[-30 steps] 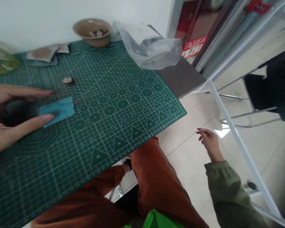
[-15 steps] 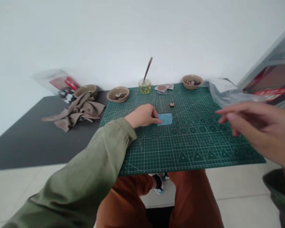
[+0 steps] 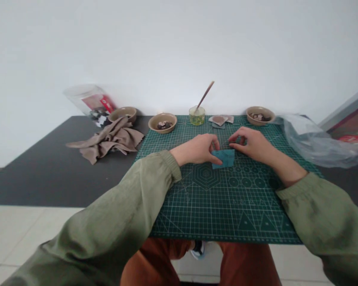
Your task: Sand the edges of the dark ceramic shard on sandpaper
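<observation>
- my left hand (image 3: 197,150) is pinching the teal patch (image 3: 224,159) by its edge, fingers curled
- right hand (image 3: 250,145) curled, tips at the top edge, can't tell if gripping
- patch sits toward the mat's (image 3: 226,210) 12 o'clock, jar (image 3: 197,116) at its 11

A small teal-blue piece of sheet material (image 3: 223,159), roughly rectangular with slightly uneven edges, lay flat and a little askew to the printed grid, near the upper middle of the green cutting mat (image 3: 226,214).
</observation>
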{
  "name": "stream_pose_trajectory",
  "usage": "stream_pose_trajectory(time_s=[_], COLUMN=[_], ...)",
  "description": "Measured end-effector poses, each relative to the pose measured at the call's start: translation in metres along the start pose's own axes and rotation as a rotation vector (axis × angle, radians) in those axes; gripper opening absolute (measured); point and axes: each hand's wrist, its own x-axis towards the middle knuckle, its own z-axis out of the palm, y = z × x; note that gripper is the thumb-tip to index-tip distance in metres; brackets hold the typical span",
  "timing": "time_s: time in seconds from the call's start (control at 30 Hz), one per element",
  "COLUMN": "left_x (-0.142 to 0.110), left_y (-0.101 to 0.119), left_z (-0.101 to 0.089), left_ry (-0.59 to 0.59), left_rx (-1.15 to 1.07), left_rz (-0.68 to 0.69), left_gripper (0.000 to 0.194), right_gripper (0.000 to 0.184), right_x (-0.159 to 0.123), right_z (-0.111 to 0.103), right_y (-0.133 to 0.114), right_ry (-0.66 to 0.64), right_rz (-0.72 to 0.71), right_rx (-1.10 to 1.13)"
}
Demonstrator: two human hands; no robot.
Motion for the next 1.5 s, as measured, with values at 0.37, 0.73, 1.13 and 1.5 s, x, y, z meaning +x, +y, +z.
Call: stream_pose_trajectory(time_s=[0.37,0.73,1.13,1.5], left_x=[-0.004,-0.009,-0.009,-0.009], left_y=[-0.021,-0.013,-0.011,-0.013], left_z=[0.019,0.030,0.039,0.039], left_ry=[0.152,0.205,0.275,0.515], left_rx=[-0.594,-0.882,-0.947,-0.689], left_rz=[0.041,0.039,0.072,0.062], left_gripper=[0.025,0.031,0.031,0.039], right_gripper=[0.033,0.029,0.024,0.019], right_x=[-0.005,-0.011,-0.012,-0.011], right_z=[-0.004,-0.003,0.001,0.009], right_y=[-0.024,-0.051,-0.047,-0.048], right_ry=[0.196,0.319,0.222,0.225], right_rz=[0.071,0.057,-0.157,0.058], right_rx=[0.314,0.289,0.192,0.408])
